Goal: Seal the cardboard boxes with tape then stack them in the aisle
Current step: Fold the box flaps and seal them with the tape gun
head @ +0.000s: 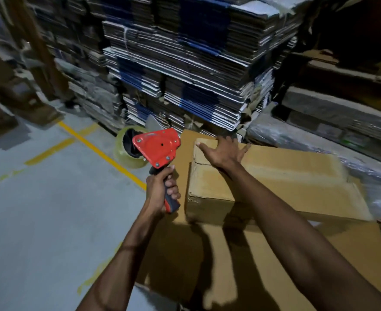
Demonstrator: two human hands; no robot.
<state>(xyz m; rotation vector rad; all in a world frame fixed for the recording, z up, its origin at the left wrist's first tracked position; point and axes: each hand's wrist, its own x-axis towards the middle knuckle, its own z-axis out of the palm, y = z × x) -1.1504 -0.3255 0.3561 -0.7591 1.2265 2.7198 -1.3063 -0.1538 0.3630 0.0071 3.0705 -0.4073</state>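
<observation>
left hand (162, 189) grips tape dispenser (157, 151) handle, roll held off the box, ready | right hand (222, 151) spread flat, pressing far flap shut | cardboard box (274, 189) under right palm, atop larger carton (252, 265)

Lower cardboard sheet (263, 265) cut off by the near edge. Right forearm hides part of the box (286, 176). Far flattened carton stacks (185, 63) blurred; printing illegible. Tape roll (126, 149) partly hidden behind the dispenser (158, 147).
</observation>
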